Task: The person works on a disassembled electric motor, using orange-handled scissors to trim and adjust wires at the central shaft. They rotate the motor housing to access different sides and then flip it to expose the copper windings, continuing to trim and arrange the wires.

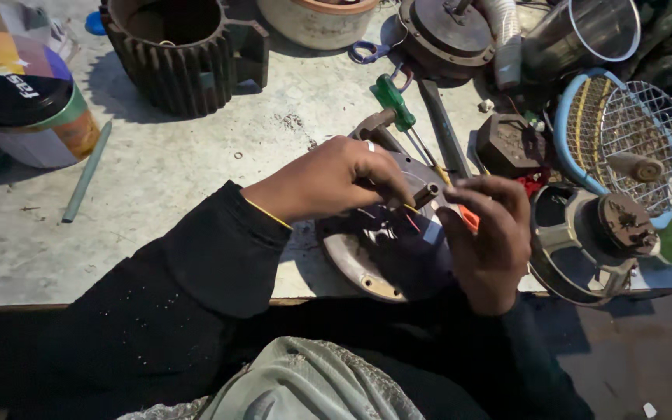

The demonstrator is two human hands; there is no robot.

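Note:
My left hand [328, 180] rests over a round metal motor plate [351, 257] near the table's front edge, its fingers closed on a small dark tool or wire end [426, 192]. My right hand [491, 237] pinches a small orange piece [469, 218] just right of it, beside coloured wires on the plate. A ring shows on my left hand. What lies under my palms is hidden.
A green-handled screwdriver [395, 103] and a dark flat bar [445, 128] lie behind the plate. A ribbed black motor housing [173, 58] stands at the back. A fan motor frame [585, 241], a blue wire fan guard [631, 140] and a metal cup [585, 35] crowd the right.

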